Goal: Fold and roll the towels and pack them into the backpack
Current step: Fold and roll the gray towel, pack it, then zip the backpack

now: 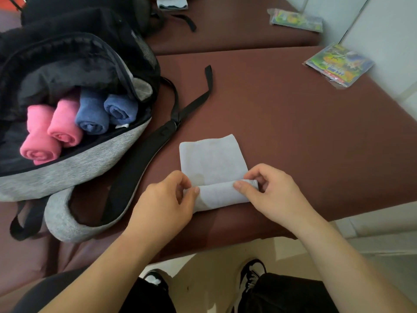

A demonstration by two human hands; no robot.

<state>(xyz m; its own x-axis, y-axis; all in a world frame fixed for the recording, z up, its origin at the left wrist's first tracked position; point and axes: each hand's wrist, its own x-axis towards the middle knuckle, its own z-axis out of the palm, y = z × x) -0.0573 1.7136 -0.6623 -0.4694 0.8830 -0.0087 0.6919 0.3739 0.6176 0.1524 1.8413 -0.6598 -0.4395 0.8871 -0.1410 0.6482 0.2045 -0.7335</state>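
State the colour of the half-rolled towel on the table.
The towel is white, seen best in the head view.

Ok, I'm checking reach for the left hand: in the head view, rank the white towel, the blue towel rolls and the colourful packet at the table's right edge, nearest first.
1. White towel, pinched by the left hand at its rolled end.
2. Blue towel rolls, to the left, inside the backpack.
3. Colourful packet, far right edge.
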